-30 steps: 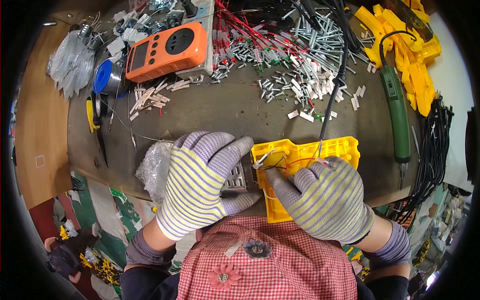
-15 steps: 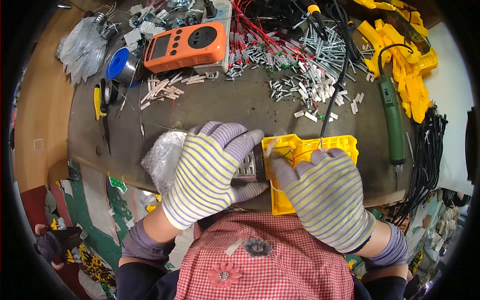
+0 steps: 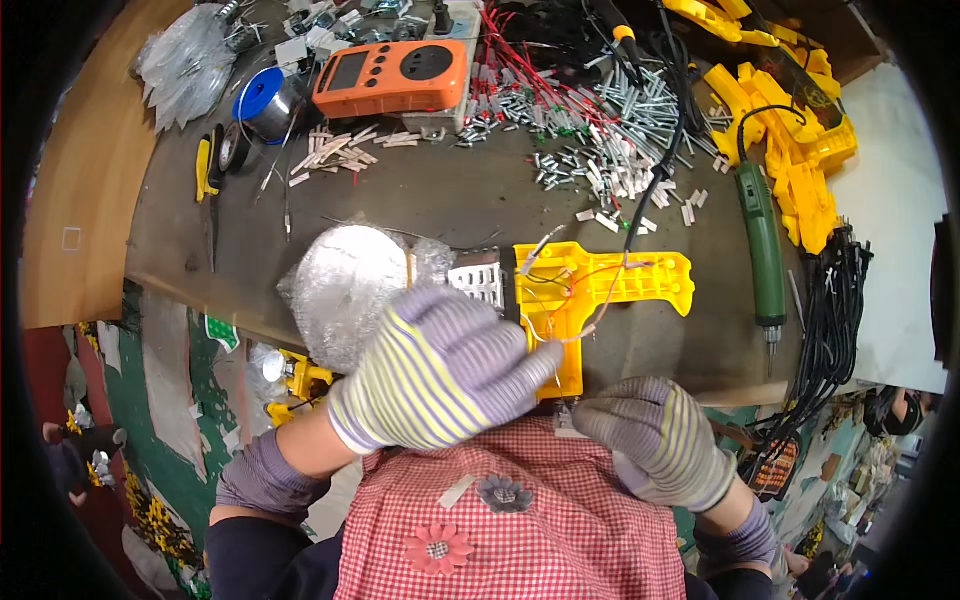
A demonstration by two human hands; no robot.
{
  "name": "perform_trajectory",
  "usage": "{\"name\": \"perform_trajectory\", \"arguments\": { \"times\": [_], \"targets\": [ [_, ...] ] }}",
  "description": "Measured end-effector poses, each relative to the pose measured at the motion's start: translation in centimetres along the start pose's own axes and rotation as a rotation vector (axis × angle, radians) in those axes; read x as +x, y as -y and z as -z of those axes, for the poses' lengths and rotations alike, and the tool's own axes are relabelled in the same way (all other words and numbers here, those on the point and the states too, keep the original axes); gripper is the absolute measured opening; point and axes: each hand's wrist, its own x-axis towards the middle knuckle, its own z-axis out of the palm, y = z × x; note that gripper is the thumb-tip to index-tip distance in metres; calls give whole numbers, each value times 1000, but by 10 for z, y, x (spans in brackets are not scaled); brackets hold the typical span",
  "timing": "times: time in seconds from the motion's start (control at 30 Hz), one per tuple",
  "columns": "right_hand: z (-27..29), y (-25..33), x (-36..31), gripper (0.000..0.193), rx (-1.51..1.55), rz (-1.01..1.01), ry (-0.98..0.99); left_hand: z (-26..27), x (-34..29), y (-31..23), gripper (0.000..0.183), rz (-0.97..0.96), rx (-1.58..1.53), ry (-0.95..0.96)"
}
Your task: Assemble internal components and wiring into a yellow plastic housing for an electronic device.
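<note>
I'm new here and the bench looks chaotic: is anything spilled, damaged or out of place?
Nothing looks damaged. The screws and white pieces lie untidily heaped on the far side of the bench, as if spilled, though they may be kept that way. The yellow casing lies open, its wires exposed, but shows no visible break.

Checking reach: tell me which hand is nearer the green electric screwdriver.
Right. The right hand is left of the electric screwdriver, toward the person; the left hand farther left.

My dark bench [image 3: 430, 190] carries a yellow casing [image 3: 598, 288] near its front edge — pliers [image 3: 204, 165] by the left edge, a green power screwdriver [image 3: 762, 245] by the right.
</note>
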Motion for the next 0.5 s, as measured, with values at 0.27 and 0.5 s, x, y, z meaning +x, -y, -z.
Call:
{"name": "perform_trajectory", "arguments": {
  "times": [0.27,0.5],
  "targets": [
    [-30,-30,-5,31,-248,405,-92,-32,-15,-22,43,-33,-77,-92],
    [-13,-32,15,29,-335,667,1,-37,-17,-18,36,-58,-179,-68]
  ]
}}
